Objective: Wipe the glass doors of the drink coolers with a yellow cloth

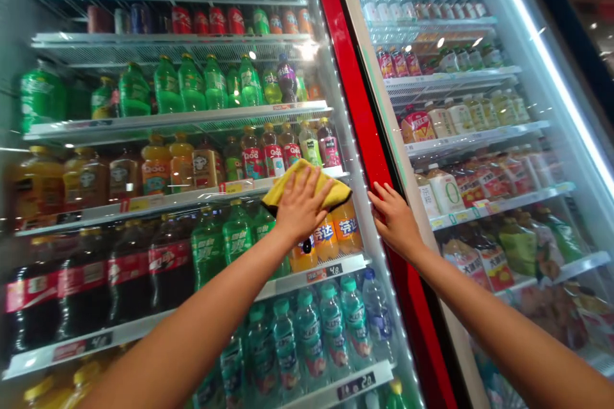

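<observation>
While under flat L hand [302,204], yellow cloth [311,188] bunched on glass door [158,204]; R hand [394,220] open on red frame [361,134].

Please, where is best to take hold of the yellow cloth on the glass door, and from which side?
Pinch the free right corner of the yellow cloth, coming from the right: the left hand presses its middle flat on the glass door, leaving that corner loose.

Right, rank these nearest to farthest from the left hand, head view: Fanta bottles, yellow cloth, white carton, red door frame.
1. Yellow cloth, under the left hand.
2. Fanta bottles, below right.
3. Red door frame, right.
4. White carton, next door.
</observation>
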